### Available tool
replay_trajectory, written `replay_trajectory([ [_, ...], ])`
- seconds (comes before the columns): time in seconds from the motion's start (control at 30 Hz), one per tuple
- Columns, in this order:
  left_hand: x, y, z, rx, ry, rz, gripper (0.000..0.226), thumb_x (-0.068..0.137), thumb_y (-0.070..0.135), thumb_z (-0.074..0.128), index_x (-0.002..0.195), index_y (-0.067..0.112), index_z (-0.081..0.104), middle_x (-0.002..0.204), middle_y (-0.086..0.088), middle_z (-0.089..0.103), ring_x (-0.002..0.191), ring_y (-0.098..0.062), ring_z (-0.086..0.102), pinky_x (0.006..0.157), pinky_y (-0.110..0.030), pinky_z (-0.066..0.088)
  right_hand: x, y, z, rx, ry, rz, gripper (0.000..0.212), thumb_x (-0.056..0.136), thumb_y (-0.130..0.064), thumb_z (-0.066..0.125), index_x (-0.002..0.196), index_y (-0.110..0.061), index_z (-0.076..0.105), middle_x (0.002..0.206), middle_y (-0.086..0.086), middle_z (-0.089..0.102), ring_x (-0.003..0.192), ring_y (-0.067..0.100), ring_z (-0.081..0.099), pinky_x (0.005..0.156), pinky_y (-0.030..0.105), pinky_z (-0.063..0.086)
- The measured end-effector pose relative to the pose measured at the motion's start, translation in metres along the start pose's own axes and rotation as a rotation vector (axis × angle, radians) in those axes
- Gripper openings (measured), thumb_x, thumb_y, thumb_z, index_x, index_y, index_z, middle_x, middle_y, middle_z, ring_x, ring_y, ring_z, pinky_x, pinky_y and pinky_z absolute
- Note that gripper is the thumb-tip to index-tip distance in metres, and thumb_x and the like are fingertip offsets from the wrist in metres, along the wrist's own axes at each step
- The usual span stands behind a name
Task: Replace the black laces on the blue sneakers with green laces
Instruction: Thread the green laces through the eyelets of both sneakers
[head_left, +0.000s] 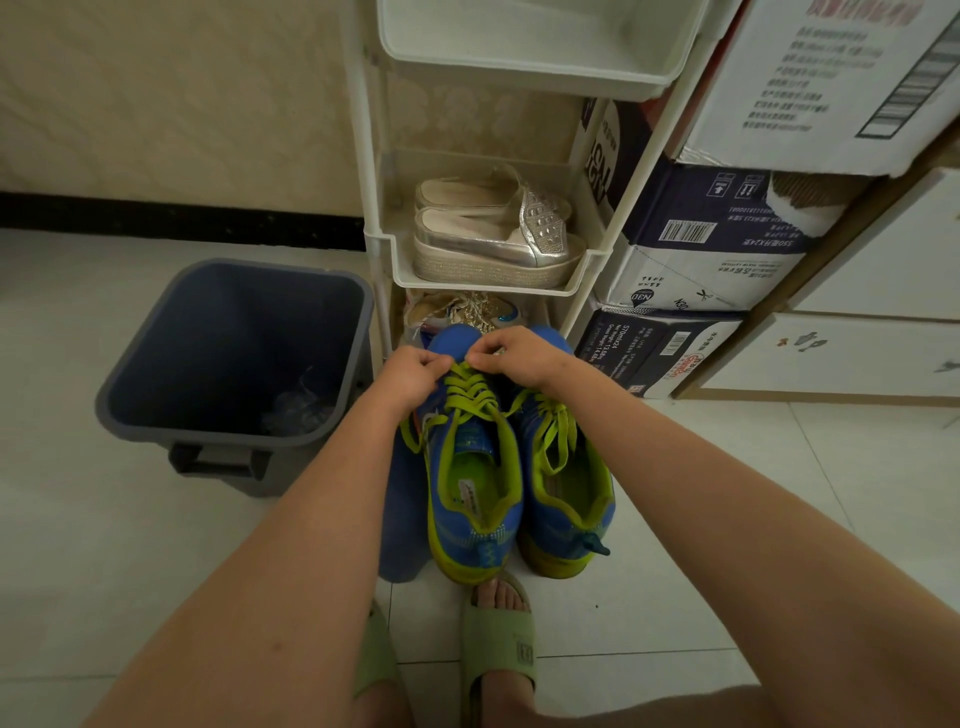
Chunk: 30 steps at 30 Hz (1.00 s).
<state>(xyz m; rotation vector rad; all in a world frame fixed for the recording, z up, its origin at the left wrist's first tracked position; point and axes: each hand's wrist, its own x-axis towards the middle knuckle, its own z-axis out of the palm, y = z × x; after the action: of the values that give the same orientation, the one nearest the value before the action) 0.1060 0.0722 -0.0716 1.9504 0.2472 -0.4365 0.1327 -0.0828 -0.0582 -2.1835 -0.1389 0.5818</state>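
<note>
Sneakers (514, 467), blue with green trim, side by side on the floor (727, 519), toes toward a white rack (587, 270), heels toward sandalled feet. Green laces (470, 389) threaded on both; no black lace visible. Left hand (410, 374) and right hand (519, 356) both at the toe end of the left sneaker, fingers closed, pinching its lace at the lowest eyelets. Grey bin (234, 364) just left; boxes (717, 249) stacked right of rack.
</note>
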Motion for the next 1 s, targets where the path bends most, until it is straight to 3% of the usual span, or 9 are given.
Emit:
replay_trajectory([
  [0.1, -0.002, 0.003, -0.001, -0.015, -0.016, -0.024, 0.032, 0.099, 0.022, 0.047, 0.121, 0.002, 0.059, 0.116, -0.019, 0.062, 0.079, -0.011, 0.050, 0.069, -0.026, 0.037, -0.002, -0.001, 0.000, 0.001, -0.004, -0.003, 0.022, 0.094, -0.013, 0.057, 0.110, 0.000, 0.066, 0.100, 0.001, 0.060, 0.094, 0.009, 0.053, 0.069, 0.008, 0.040],
  [0.17, 0.000, 0.003, -0.002, -0.019, -0.027, -0.029, 0.033, 0.099, 0.022, 0.048, 0.123, 0.002, 0.058, 0.124, -0.022, 0.059, 0.073, -0.009, 0.047, 0.058, -0.024, 0.035, -0.002, -0.001, -0.001, 0.027, 0.004, 0.002, 0.023, 0.094, -0.013, 0.057, 0.110, 0.000, 0.065, 0.101, 0.002, 0.060, 0.094, 0.010, 0.053, 0.072, 0.011, 0.040],
  [0.3, 0.001, 0.002, 0.000, -0.060, -0.007, -0.047, 0.032, 0.097, 0.021, 0.051, 0.120, 0.000, 0.061, 0.096, -0.013, 0.065, 0.068, -0.009, 0.046, 0.056, -0.021, 0.035, -0.002, 0.000, 0.001, 0.069, 0.026, -0.003, 0.022, 0.093, -0.011, 0.058, 0.110, 0.002, 0.065, 0.100, 0.002, 0.061, 0.091, 0.009, 0.054, 0.072, 0.009, 0.042],
  [0.43, -0.004, 0.008, 0.001, -0.078, 0.029, -0.020, 0.028, 0.095, 0.013, 0.055, 0.119, 0.001, 0.062, 0.115, -0.017, 0.064, 0.103, -0.025, 0.061, 0.062, -0.018, 0.039, -0.003, 0.002, 0.000, 0.096, 0.056, -0.010, 0.021, 0.091, -0.010, 0.061, 0.108, 0.002, 0.066, 0.085, -0.005, 0.060, 0.079, 0.003, 0.055, 0.067, 0.003, 0.042],
  [0.53, -0.006, 0.006, -0.004, -0.118, 0.059, -0.039, 0.031, 0.097, 0.014, 0.052, 0.124, 0.001, 0.058, 0.082, -0.005, 0.057, 0.066, -0.013, 0.052, 0.046, -0.014, 0.034, -0.008, -0.002, 0.000, 0.098, 0.097, -0.031, 0.022, 0.092, -0.016, 0.061, 0.108, -0.001, 0.066, 0.085, -0.006, 0.060, 0.076, 0.000, 0.053, 0.063, 0.004, 0.042],
  [0.63, -0.008, -0.006, -0.015, -0.118, 0.164, -0.065, 0.030, 0.096, 0.017, 0.053, 0.117, -0.004, 0.059, 0.063, -0.003, 0.045, 0.040, -0.004, 0.040, 0.034, -0.013, 0.028, -0.010, -0.002, -0.009, 0.121, 0.149, -0.048, 0.018, 0.092, -0.020, 0.061, 0.099, -0.005, 0.069, 0.098, 0.008, 0.067, 0.090, 0.012, 0.058, 0.086, 0.026, 0.047],
  [0.73, -0.019, -0.010, -0.020, -0.004, 0.072, -0.062, 0.027, 0.094, 0.018, 0.057, 0.113, 0.000, 0.063, 0.068, -0.005, 0.050, 0.051, -0.010, 0.041, 0.044, -0.021, 0.030, -0.019, 0.004, -0.022, -0.036, 0.176, -0.049, 0.014, 0.090, -0.023, 0.064, 0.086, -0.013, 0.073, 0.094, 0.003, 0.070, 0.099, 0.015, 0.060, 0.106, 0.038, 0.036],
  [0.87, -0.031, -0.006, -0.016, 0.053, 0.035, 0.029, 0.022, 0.091, 0.015, 0.062, 0.110, 0.005, 0.067, 0.111, -0.017, 0.065, 0.094, -0.029, 0.060, 0.077, -0.042, 0.049, -0.034, 0.011, -0.024, -0.069, 0.020, -0.056, 0.016, 0.086, -0.011, 0.067, 0.098, -0.003, 0.073, 0.101, 0.007, 0.071, 0.094, 0.009, 0.059, 0.092, 0.019, 0.047],
  [1.0, -0.027, -0.003, -0.013, 0.043, 0.063, 0.114, 0.008, 0.088, 0.008, 0.064, 0.094, 0.012, 0.068, 0.107, -0.012, 0.066, 0.110, -0.029, 0.058, 0.090, -0.037, 0.045, -0.026, 0.008, -0.015, -0.180, 0.070, -0.106, 0.015, 0.085, -0.013, 0.069, 0.099, -0.012, 0.074, 0.105, 0.004, 0.072, 0.097, 0.010, 0.061, 0.099, 0.025, 0.042],
])
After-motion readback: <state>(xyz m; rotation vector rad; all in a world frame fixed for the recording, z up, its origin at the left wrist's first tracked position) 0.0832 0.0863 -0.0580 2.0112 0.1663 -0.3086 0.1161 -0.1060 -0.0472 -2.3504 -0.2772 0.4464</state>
